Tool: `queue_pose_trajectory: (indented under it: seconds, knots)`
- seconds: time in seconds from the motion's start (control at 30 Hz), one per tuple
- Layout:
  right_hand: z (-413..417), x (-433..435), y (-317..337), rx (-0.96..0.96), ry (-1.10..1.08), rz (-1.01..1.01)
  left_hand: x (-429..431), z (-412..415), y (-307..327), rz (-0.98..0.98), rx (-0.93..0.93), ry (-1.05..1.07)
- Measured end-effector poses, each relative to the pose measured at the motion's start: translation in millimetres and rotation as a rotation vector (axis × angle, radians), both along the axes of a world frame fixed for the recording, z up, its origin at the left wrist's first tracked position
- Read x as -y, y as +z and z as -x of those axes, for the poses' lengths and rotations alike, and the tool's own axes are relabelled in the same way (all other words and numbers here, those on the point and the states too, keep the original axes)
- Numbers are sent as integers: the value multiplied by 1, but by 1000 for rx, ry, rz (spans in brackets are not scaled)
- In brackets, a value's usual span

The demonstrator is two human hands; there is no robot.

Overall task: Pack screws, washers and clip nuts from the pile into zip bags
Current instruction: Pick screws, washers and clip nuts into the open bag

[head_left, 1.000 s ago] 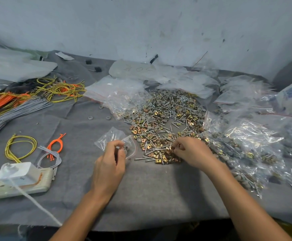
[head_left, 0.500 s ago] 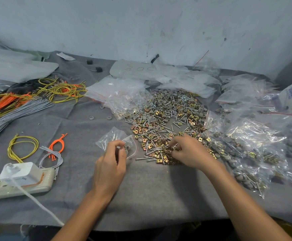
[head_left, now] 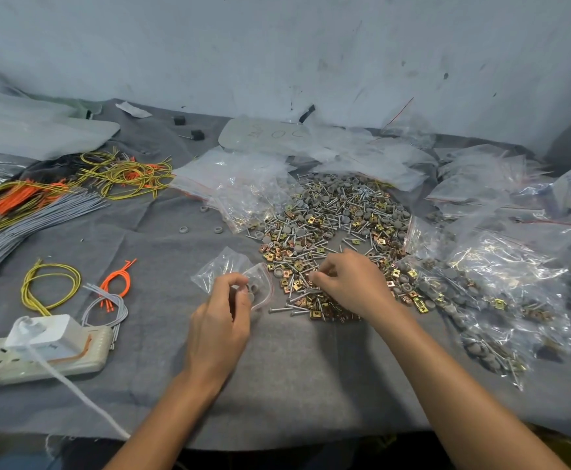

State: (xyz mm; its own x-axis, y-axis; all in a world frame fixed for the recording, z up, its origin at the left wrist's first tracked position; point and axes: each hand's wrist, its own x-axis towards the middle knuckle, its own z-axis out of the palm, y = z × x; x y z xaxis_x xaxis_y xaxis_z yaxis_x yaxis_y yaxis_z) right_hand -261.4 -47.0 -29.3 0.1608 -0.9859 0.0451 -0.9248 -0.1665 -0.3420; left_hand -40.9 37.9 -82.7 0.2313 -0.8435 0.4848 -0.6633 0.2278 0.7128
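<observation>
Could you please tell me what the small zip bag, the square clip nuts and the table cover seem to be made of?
Zip bag: thin clear plastic film, glossy and crinkled; contents show through. Clip nuts: likely plated steel, shiny yellow-gold. Table cover: grey felt-like fabric, matte, with wrinkles and a frayed front edge.

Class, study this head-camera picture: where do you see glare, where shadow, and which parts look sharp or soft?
Head view: glare sparkles on the filled bags at right; a soft shadow lies beneath the right hand; the pile is sharp; the picture's left edge looks softer.
</observation>
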Motion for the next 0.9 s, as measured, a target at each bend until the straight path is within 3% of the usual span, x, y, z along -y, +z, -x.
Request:
queue_pose_trajectory:
  seconds: [0.23,0.33,0.43,0.63,0.9]
  knots:
    - [-9,10,-4,-27,32,-32,0,0,2,13,13,-4]
    - [4,3,-2,158,4,-2,0,0,2,10,10,-1]
    - [10,-13,9,506,-13,80,0,0,2,9,7,2]
    - [-5,-54,37,972,146,84,1,0,1,18,0,-4]
    - [-35,-73,35,1037,263,104,1,0,-1,36,-7,5]
